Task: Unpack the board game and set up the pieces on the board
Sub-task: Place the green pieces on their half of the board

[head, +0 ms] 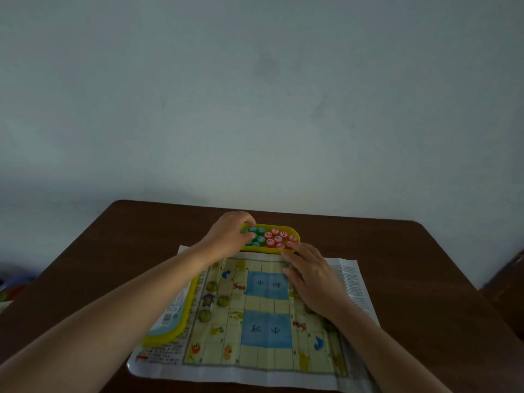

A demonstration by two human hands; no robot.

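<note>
A paper game board [266,316] with two blue river squares lies spread on the brown table [425,279]. Beyond its far edge sits a yellow oval tray [293,232] holding several green pieces [259,236] on the left and several red pieces [276,239] on the right. My left hand [229,236] reaches over the tray's left end, fingers curled among the green pieces; whether it grips one I cannot tell. My right hand [312,276] lies flat on the board's far right part, its fingertips touching the tray's near right edge.
A yellow-rimmed lid [173,324] with a printed label lies under the board's left edge. Printed rules text fills the paper's right margin [351,282]. A pale wall rises just behind the table. Blurred coloured things [14,287] sit off the table's left edge.
</note>
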